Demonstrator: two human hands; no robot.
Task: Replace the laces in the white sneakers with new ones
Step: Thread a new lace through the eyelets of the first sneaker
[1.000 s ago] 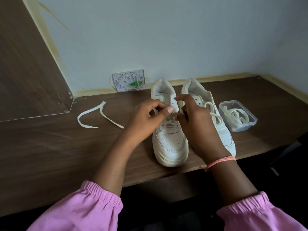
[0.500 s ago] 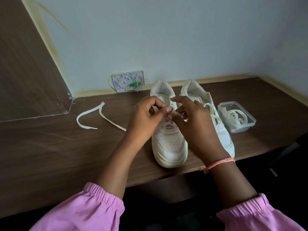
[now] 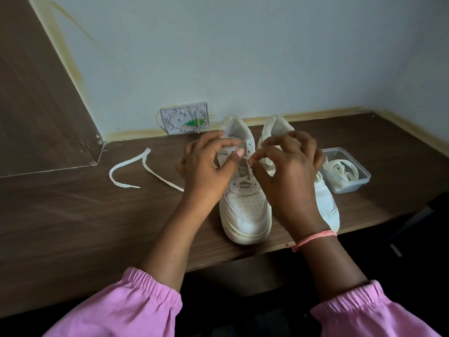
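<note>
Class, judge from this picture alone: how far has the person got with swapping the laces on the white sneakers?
Done: one loose lace lies on the desk, apparently pulled out. In hand: the left hand and right hand pinch a lace end over the upper eyelets of the left sneaker, laced only at its lower eyelets. Left: finishing it, and the right sneaker; more laces wait in the clear box.

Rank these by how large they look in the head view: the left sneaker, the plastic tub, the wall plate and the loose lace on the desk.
1. Left sneaker, clearly largest.
2. Loose lace, widest spread, though thin.
3. Plastic tub and wall plate look alike; the plate sits farther away, so no ranking.
</note>
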